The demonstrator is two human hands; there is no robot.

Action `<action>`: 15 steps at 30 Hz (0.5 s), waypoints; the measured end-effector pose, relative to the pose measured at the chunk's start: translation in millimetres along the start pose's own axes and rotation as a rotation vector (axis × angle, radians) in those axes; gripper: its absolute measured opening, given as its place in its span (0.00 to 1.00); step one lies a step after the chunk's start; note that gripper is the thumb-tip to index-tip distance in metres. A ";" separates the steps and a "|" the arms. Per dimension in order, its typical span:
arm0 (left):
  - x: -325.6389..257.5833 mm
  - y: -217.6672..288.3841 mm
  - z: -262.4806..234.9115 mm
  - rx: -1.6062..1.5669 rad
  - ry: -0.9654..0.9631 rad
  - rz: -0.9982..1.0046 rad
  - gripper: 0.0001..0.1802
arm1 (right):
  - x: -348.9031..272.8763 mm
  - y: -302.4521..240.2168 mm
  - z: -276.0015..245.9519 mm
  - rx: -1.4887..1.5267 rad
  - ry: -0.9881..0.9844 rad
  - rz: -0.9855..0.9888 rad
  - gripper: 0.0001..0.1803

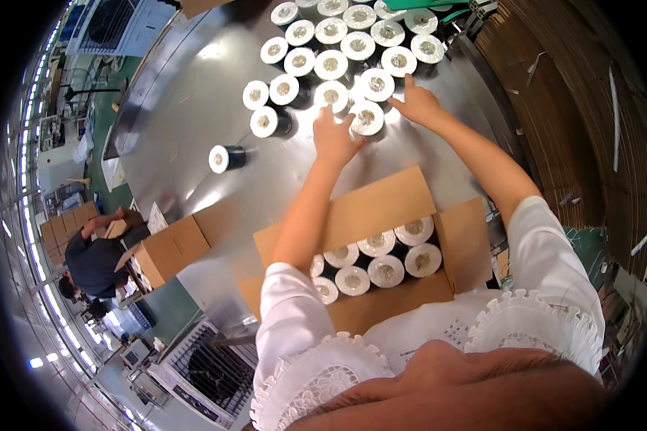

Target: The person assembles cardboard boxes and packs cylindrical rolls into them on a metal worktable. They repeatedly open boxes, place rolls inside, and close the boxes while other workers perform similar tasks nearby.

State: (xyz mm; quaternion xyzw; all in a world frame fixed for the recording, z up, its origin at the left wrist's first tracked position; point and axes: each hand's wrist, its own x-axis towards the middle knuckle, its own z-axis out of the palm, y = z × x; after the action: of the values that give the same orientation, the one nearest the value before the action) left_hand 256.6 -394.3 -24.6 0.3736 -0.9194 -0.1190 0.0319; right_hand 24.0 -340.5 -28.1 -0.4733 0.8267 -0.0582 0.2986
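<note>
Roll of tape (pixel 367 117), nearest the open cardboard box (pixel 381 208): left hand (pixel 333 138) and right hand (pixel 418 105), fingers spread, flank it, gripping nothing; steel desk (pixel 187 108).

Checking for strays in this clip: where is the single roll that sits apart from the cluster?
In the head view the lone roll lies on the metal table, left of and nearer than the roll cluster, beyond the closed cardboard box.
</note>
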 end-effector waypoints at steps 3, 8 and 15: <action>38.0 0.3 35.0 0.067 -0.030 -0.034 0.31 | 48.3 -4.7 20.6 0.047 -0.007 0.079 0.53; 63.9 -7.1 71.4 -0.022 -0.022 -0.132 0.29 | 93.9 2.5 45.9 0.081 0.045 0.045 0.54; 44.7 -37.9 16.3 -0.008 -0.279 -0.075 0.27 | 75.0 52.9 56.8 0.237 0.151 -0.060 0.43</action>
State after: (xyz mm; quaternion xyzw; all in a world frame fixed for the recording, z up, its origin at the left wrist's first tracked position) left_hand 247.8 -448.4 -51.0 0.3875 -0.8997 -0.1746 -0.0990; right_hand -12.4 -362.4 -127.2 -0.4533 0.8197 -0.1999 0.2874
